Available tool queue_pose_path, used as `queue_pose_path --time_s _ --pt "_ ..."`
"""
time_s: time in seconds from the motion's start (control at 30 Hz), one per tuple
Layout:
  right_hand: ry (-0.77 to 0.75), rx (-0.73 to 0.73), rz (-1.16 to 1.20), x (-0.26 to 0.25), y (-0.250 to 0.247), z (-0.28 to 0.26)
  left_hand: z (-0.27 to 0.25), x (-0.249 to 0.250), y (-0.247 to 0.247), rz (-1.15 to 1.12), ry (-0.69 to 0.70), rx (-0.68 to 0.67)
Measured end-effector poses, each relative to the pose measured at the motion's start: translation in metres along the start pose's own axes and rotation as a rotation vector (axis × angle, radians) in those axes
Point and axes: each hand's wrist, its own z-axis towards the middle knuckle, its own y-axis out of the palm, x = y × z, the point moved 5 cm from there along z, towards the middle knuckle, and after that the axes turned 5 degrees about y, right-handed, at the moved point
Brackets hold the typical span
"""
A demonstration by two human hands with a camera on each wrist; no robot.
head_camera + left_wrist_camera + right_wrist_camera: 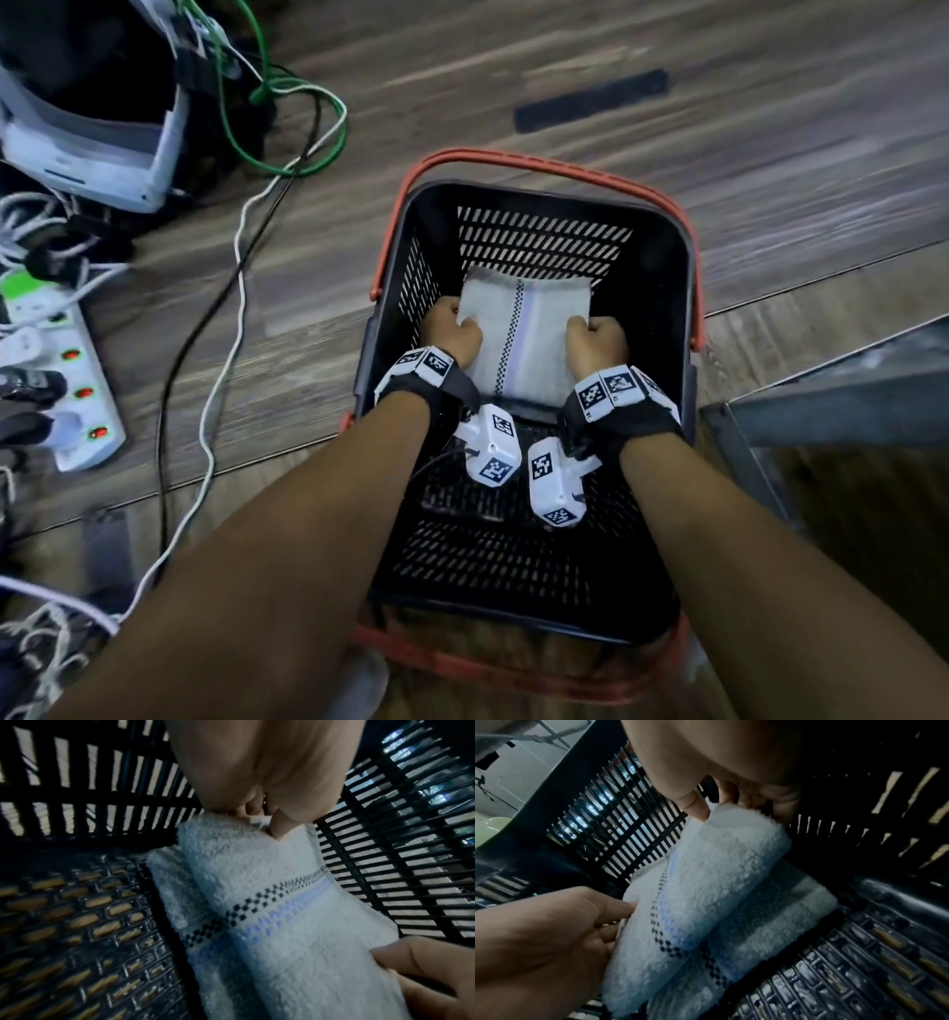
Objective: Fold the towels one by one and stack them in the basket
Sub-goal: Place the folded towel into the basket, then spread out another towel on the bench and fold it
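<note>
A folded white towel [524, 334] with a black checkered stripe is held inside the black basket [544, 236], low over its floor. My left hand [452, 334] pinches its left edge and my right hand [598, 342] pinches its right edge. In the left wrist view my left hand [267, 819] grips the towel [257, 872] at its far corner, above a second folded towel [167, 882] lying on the basket floor [77, 923]. The right wrist view shows my right hand [713, 807] gripping the upper towel [718, 882] over the lower towel [795, 912].
The basket has red handles [539, 164] folded down and stands on a wooden floor [770, 180]. To its left lie a power strip [67, 375], white, black and green cables [226, 308] and a white device [102, 128]. A metal frame [821, 401] sits on the right.
</note>
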Motion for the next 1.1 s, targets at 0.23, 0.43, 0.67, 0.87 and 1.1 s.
queue_pose_path --time_s 0.23,0.43,0.67,0.87,1.1 --pt "-0.013 0.008 -0.052 0.006 0.001 -0.012 -0.010 -0.006 0.000 0.004 -0.031 0.005" --pt "-0.523 0.262 -0.455 -0.008 0.012 -0.039 -0.029 0.015 0.014 0.349 0.398 0.185" --pt "-0.648 0.248 -0.771 0.024 0.048 -0.018 -0.016 -0.013 0.044 0.829 0.555 -0.024" --pt "-0.657 0.282 -0.743 0.032 0.056 -0.015 -0.014 -0.019 0.047 0.811 0.560 0.006" --pt "-0.427 -0.102 -0.991 0.014 0.029 -0.041 -0.051 -0.010 0.025 0.910 0.306 -0.354"
